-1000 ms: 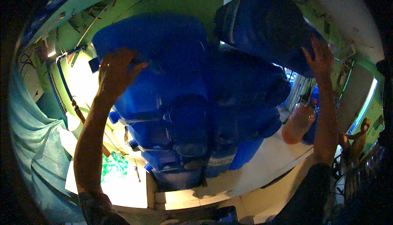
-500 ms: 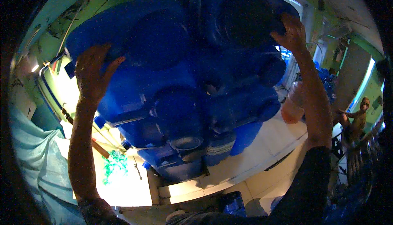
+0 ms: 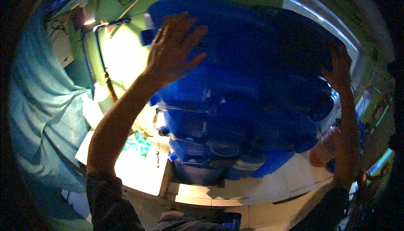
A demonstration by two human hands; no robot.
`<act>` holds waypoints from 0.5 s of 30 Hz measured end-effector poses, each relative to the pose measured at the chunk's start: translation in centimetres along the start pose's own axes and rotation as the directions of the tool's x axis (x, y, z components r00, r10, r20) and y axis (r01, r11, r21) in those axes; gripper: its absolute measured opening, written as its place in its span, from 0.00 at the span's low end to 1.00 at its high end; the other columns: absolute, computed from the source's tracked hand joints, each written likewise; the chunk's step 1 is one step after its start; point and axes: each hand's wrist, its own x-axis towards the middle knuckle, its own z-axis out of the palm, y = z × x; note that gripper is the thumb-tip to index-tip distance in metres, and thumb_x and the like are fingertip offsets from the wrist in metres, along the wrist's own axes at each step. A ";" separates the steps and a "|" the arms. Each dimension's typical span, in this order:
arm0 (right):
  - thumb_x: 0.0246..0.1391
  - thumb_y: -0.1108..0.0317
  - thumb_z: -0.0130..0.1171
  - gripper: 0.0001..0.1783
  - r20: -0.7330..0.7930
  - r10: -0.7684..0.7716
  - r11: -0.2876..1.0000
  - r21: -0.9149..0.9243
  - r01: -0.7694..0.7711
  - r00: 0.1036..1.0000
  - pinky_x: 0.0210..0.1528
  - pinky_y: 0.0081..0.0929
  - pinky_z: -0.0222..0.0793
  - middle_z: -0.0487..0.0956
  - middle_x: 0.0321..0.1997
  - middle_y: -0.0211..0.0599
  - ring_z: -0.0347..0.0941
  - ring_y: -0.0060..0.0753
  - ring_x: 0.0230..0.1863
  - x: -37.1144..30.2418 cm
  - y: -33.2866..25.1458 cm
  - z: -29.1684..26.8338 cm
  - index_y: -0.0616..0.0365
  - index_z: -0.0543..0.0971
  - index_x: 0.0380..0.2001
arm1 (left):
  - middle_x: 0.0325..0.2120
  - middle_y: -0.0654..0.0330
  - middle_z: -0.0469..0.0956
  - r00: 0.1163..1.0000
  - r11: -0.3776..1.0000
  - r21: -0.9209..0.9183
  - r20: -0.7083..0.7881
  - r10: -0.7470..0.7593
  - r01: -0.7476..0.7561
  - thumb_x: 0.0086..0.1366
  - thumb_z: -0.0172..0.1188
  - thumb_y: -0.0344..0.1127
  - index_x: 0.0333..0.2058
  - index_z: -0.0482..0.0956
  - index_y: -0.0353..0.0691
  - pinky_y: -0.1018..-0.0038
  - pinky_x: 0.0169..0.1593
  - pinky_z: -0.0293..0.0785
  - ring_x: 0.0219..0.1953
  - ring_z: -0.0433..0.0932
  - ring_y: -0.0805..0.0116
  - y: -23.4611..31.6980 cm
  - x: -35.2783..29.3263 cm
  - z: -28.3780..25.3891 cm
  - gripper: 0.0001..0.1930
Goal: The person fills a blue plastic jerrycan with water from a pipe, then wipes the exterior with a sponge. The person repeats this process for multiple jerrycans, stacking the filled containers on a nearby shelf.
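A tall stack of large blue water jugs [image 3: 252, 42] fills the middle, its details dim and blurred. My left hand [image 3: 174, 48] lies against the left part of the top row, its fingers stretched and spread. At the right end of that row is my right hand [image 3: 338, 67], fingers apart against the blue side. I cannot tell how firmly either palm presses. Lower jugs [image 3: 193, 124] lie on their sides beneath, and a small blue cap [image 3: 172, 156] shows at the left of the bottom ones.
A brightly lit white table [image 3: 143, 176] with a green crumpled heap [image 3: 136, 146] stands at left, beside a hanging pale blue cloth [image 3: 54, 117]. A reddish translucent container [image 3: 324, 149] is by my right forearm. Below lie a white tiled ledge [image 3: 273, 180] and a blue object [image 3: 231, 219].
The view has swung left, so the stack sits farther right in it. My left hand has come nearer the middle of the picture; my right hand stays at the stack's right end.
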 end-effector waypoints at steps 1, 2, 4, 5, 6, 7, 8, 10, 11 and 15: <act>0.41 0.62 0.72 0.48 0.075 0.036 0.999 -0.019 -0.035 0.997 0.72 0.52 0.47 0.64 0.71 0.47 0.54 0.57 0.72 -0.1 -0.2 -0.2 0.52 0.64 0.67 | 0.58 0.48 0.70 1.000 1.000 -0.010 0.006 0.003 -0.003 0.55 0.69 0.47 0.56 0.75 0.46 0.49 0.67 0.61 0.64 0.64 0.43 -0.2 0.0 -0.4 0.30; 0.40 0.64 0.72 0.52 0.187 -0.002 0.998 0.064 -0.010 0.982 0.73 0.53 0.45 0.60 0.74 0.46 0.50 0.54 0.75 -0.1 -0.1 -0.7 0.50 0.61 0.70 | 0.58 0.48 0.70 0.999 0.999 -0.027 -0.012 0.032 -0.032 0.54 0.69 0.47 0.56 0.75 0.46 0.47 0.67 0.60 0.64 0.64 0.44 -0.3 -0.1 -0.8 0.31; 0.43 0.63 0.70 0.51 0.181 0.072 0.997 -0.003 -0.073 0.981 0.73 0.53 0.44 0.59 0.75 0.45 0.48 0.52 0.76 -0.5 0.0 -1.3 0.49 0.59 0.71 | 0.59 0.47 0.69 0.996 0.995 -0.060 -0.050 0.072 -0.075 0.53 0.70 0.46 0.56 0.75 0.46 0.44 0.67 0.59 0.64 0.64 0.44 -0.5 -0.7 -1.3 0.32; 0.45 0.62 0.69 0.51 0.094 0.032 0.999 -0.019 -0.030 0.995 0.74 0.54 0.43 0.58 0.75 0.44 0.47 0.51 0.77 -0.8 0.0 -1.6 0.49 0.58 0.72 | 0.59 0.48 0.69 0.995 0.993 -0.087 -0.071 0.077 -0.083 0.52 0.70 0.45 0.56 0.75 0.46 0.42 0.67 0.58 0.65 0.63 0.43 -0.5 -1.3 -1.5 0.31; 0.47 0.60 0.68 0.49 0.125 0.025 0.995 -0.100 -0.012 0.992 0.74 0.54 0.43 0.58 0.75 0.44 0.47 0.51 0.77 -1.2 0.3 -2.0 0.49 0.57 0.72 | 0.60 0.48 0.69 0.992 0.989 -0.110 -0.093 0.084 -0.094 0.52 0.70 0.44 0.55 0.76 0.46 0.42 0.67 0.58 0.66 0.62 0.43 -0.3 -2.2 -1.7 0.31; 0.50 0.58 0.67 0.48 0.155 0.018 0.984 -0.177 0.010 0.988 0.74 0.55 0.42 0.58 0.75 0.45 0.46 0.50 0.77 -2.0 0.4 -2.3 0.49 0.57 0.72 | 0.60 0.48 0.69 0.993 0.989 -0.115 -0.089 0.078 -0.088 0.52 0.69 0.44 0.55 0.77 0.47 0.41 0.67 0.57 0.66 0.62 0.42 0.2 -3.6 -1.9 0.30; 0.54 0.53 0.64 0.44 0.039 -0.104 0.989 -0.097 0.107 0.994 0.72 0.53 0.48 0.60 0.73 0.48 0.52 0.54 0.74 -2.8 0.4 -2.6 0.53 0.60 0.70 | 0.60 0.48 0.69 0.999 0.993 -0.111 -0.038 0.038 -0.042 0.52 0.69 0.44 0.54 0.77 0.47 0.41 0.67 0.57 0.67 0.61 0.42 0.9 -5.3 -2.1 0.29; 0.59 0.49 0.60 0.39 -0.099 -0.074 0.991 0.107 0.085 0.992 0.70 0.51 0.54 0.64 0.70 0.52 0.58 0.57 0.71 -4.9 0.1 -3.0 0.57 0.64 0.68 | 0.61 0.48 0.68 0.997 0.978 -0.197 -0.033 0.068 -0.074 0.52 0.69 0.44 0.53 0.79 0.50 0.41 0.69 0.55 0.68 0.60 0.41 3.3 -9.9 -2.7 0.27; 0.60 0.49 0.59 0.38 -0.051 0.069 0.969 0.242 -0.055 0.996 0.70 0.52 0.54 0.65 0.69 0.52 0.59 0.56 0.70 -6.7 -0.7 -3.1 0.57 0.65 0.67 | 0.63 0.48 0.66 0.992 0.962 -0.240 -0.047 0.120 -0.128 0.52 0.69 0.44 0.53 0.79 0.51 0.42 0.69 0.55 0.68 0.59 0.41 4.8 -12.9 -3.1 0.27; 0.62 0.51 0.57 0.33 -0.003 0.342 0.832 0.465 -0.302 0.940 0.68 0.49 0.56 0.69 0.64 0.53 0.63 0.54 0.66 -18.7 -8.1 -5.8 0.59 0.68 0.63 | 0.66 0.49 0.61 0.974 0.863 -0.484 0.225 -0.035 0.143 0.58 0.67 0.45 0.56 0.76 0.51 0.47 0.71 0.55 0.70 0.57 0.46 14.9 -26.9 -6.7 0.26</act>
